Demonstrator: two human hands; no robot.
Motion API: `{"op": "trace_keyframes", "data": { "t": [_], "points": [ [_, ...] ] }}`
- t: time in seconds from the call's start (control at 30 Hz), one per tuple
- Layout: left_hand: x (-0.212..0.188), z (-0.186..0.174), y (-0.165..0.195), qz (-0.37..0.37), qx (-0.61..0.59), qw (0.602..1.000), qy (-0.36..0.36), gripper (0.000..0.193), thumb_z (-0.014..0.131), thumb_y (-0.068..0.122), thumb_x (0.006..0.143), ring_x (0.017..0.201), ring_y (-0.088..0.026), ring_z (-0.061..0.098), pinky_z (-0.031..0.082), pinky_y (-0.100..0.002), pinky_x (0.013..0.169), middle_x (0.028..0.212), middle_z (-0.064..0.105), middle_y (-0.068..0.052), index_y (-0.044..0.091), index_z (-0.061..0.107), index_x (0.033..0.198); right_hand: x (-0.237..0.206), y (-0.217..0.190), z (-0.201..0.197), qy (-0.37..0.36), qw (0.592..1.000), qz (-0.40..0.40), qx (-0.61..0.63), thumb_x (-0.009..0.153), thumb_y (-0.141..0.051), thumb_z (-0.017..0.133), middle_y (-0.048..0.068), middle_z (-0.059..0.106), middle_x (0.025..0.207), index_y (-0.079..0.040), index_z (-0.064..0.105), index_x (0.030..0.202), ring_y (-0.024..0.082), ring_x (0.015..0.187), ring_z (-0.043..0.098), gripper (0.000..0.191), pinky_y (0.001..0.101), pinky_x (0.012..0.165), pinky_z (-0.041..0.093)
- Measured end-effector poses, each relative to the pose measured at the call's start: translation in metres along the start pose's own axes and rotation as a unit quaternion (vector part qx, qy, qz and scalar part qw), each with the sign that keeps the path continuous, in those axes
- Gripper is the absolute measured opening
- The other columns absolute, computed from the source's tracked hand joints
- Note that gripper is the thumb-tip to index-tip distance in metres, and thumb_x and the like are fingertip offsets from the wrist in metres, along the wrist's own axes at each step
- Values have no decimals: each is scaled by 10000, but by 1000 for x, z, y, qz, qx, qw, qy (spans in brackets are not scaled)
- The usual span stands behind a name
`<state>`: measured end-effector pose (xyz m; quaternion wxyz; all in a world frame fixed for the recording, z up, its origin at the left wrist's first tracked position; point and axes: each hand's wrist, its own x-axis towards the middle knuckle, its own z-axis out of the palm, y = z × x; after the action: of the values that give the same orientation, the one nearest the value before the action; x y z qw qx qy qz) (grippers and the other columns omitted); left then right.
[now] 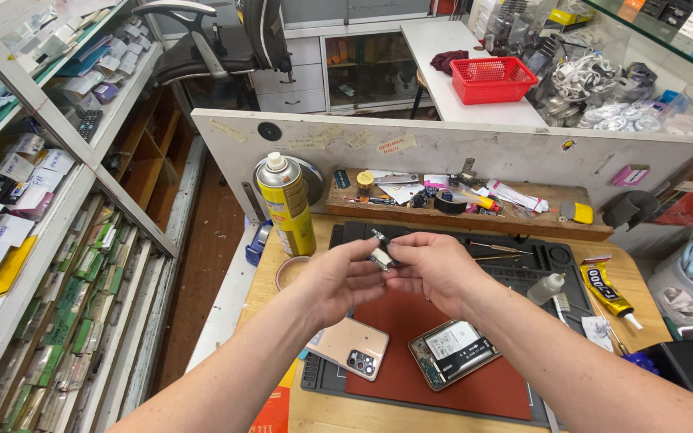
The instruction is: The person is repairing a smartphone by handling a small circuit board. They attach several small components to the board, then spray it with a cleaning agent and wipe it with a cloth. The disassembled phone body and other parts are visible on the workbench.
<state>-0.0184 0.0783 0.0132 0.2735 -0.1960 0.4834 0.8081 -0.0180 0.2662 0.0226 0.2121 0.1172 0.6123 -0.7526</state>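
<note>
Pinching a small metal part point(382, 256) between left hand point(345, 277) and right hand point(435, 269).

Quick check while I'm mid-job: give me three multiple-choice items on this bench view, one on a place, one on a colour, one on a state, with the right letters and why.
1. Where does the tall yellow spray can stand?
A. At the bench's back left, beside the grey work mat
B. In the red plastic basket
C. On the floor

2. What colour is the phone back cover lying on the mat?
A. Black
B. Rose-gold
C. Green

3. How is the opened phone body lying?
A. Held in the right hand
B. Closed, screen up
C. Flat on the mat, insides showing

Answers: 1 A, the can stands upright left of the mat. 2 B, the cover has a pinkish-gold sheen. 3 C, it lies untouched while the left hand and right hand pinch a small metal part with their fingers.
</note>
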Motion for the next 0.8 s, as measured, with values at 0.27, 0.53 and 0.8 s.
{"op": "trace_keyframes", "data": {
  "t": [0.27, 0.53, 0.8],
  "points": [
    [23, -19, -9, -3, -16, 1000, 17, 202, 641, 67, 917, 1027, -317, 699, 620, -462, 954, 1080, 679, -196, -32, 596, 1086, 27, 2, -39, 124, 960, -27, -249, 952, -199, 692, 94, 749, 913, -9, 744, 1012, 195, 786, 701, 206, 369, 682, 586],
    [30, -28, -6, -3, -42, 998, 43, 206, 588, 60, 927, 1018, -354, 709, 633, -488, 932, 1075, 644, -199, -58, 559, 1094, 27, 47, -64, 123, 775, -55, -617, 827, -207, 788, 68, 798, 1010, -155, 803, 1050, 240, 967, 757, 230, 372, 891, 590],
    [38, -26, -5, -4, -46, 998, 48, 221, 579, 49, 942, 1045, -360, 696, 642, -480, 940, 1123, 595, -203, -74, 531, 1119, 13, 54, -46, 158, 771, 27, -616, 891, -235, 739, 68, 773, 1097, -192, 765, 1137, 260, 1084, 719, 251, 411, 955, 565]
  ]
}}
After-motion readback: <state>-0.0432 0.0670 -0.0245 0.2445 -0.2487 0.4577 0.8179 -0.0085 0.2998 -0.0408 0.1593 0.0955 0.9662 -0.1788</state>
